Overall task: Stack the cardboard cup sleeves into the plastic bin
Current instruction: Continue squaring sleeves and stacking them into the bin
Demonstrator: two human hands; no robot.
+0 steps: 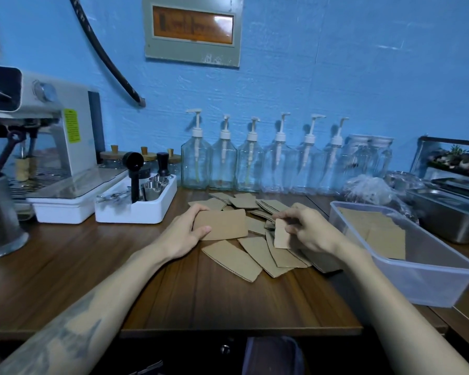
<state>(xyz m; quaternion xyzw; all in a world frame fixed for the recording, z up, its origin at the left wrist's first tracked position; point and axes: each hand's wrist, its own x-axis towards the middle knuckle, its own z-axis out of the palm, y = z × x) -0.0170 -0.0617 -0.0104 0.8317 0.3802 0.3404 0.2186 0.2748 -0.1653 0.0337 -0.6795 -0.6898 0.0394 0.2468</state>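
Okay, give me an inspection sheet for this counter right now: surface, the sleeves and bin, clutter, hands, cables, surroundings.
Surface: dark brown wooden counter, bare at the near edge.
Job's things: flat brown cardboard cup sleeves scattered mid-counter; clear plastic bin at right, already holding a stack of sleeves.
Clutter: white espresso machine, white tool tray, row of clear glass pump bottles, steel container, steel cup.
Hands: left hand holds a flat bundle of sleeves; right hand pinches one sleeve in its fingers.
Cables: black hose on the wall.
Surroundings: blue painted wall, grey wall panel.
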